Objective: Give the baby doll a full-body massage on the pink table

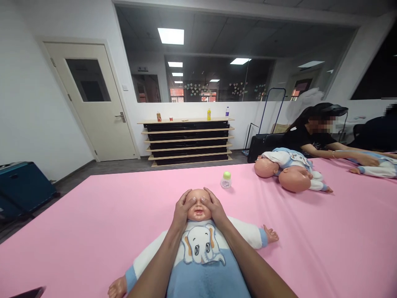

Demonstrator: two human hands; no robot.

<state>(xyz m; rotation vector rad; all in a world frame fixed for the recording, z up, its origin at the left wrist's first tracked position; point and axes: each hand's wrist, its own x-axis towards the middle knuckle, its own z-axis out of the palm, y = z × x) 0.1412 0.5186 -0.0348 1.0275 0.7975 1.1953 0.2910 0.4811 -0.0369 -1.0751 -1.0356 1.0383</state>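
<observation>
A baby doll point(198, 265) in a white and blue outfit with an elephant on the chest lies face up on the pink table cover, arms spread. My left hand point(182, 210) cups one side of its head, and my right hand point(215, 208) cups the other. Both thumbs press on the doll's face around the eyes, hiding them; its nose and mouth show between my hands. Just beyond the head, to the right, stands a small clear bottle point(226, 182) with a green cap.
Two more baby dolls point(291, 169) lie piled on the pink table cover point(124, 203) at the right. Behind them a co-worker point(313, 132) reaches toward another doll point(376, 167). A dark object point(29, 293) pokes in at the lower left. Low shelving point(189, 138) stands by the wall.
</observation>
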